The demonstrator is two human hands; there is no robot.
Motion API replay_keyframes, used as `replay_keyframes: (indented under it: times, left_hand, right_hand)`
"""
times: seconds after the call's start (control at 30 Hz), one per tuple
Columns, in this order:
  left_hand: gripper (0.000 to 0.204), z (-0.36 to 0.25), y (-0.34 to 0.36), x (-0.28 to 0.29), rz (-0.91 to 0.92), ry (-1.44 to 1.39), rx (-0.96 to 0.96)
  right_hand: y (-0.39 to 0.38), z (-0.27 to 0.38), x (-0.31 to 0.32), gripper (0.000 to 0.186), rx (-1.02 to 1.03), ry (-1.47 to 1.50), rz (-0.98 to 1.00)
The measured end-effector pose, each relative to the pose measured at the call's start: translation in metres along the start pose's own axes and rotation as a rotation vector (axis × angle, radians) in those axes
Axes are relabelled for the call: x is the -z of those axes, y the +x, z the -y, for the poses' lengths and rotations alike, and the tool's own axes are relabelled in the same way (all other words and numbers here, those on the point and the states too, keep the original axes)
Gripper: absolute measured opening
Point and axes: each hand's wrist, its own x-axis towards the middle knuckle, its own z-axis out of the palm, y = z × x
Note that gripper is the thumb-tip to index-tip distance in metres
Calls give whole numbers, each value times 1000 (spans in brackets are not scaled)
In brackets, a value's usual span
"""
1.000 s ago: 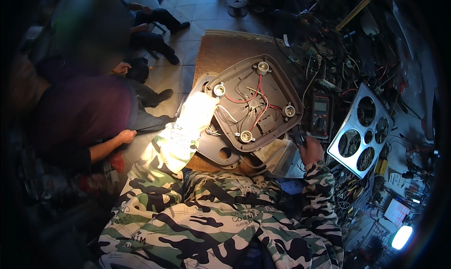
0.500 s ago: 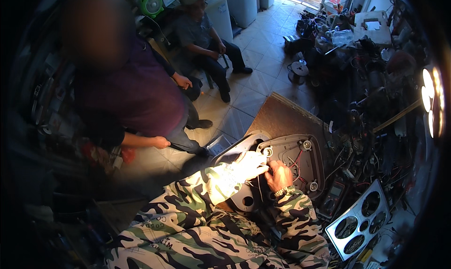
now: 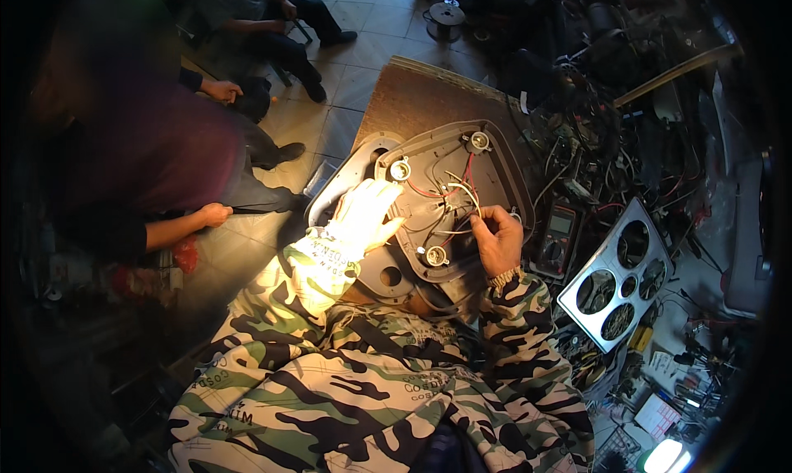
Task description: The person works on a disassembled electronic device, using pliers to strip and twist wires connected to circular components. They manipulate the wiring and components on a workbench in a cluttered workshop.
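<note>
A grey plastic housing with several round lamp sockets and red, black and white wires lies tilted on a wooden board, beside a grey cover with round holes. My left hand, washed out by bright light, rests on the housing's left side with fingers extended and thumb apart. My right hand is closed in a pinch on a white wire over the housing's right middle. The housing's right socket is partly hidden behind this hand.
A multimeter and a metal panel with round holes lie right, among tangled cables and parts. A wooden stick crosses the upper right clutter. A person in purple is on the left; another person sits behind.
My right hand has moved from the housing's lower right onto the wires inside, now pinching one. My left hand stays on the left side. The view tilted up briefly, then back down.
</note>
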Motion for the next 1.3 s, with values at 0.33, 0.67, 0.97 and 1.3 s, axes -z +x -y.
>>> replay_keyframes:
  times: [0.33, 0.67, 0.97, 1.3]
  left_hand:
    - [32, -6, 1, 3, 31, 196, -60]
    - [24, -9, -12, -26, -265, 34, -123]
    - [39, -17, -12, -57, -320, -125, -80]
    - [44, -10, -8, -18, -436, -79, -113]
  right_hand:
    - [-31, -1, 15, 9, 423, -565, 19]
    - [-35, -15, 16, 14, 400, -539, 94]
    - [-39, -6, 12, 14, 305, -567, 55]
    - [-2, 30, -14, 8, 440, -379, 119]
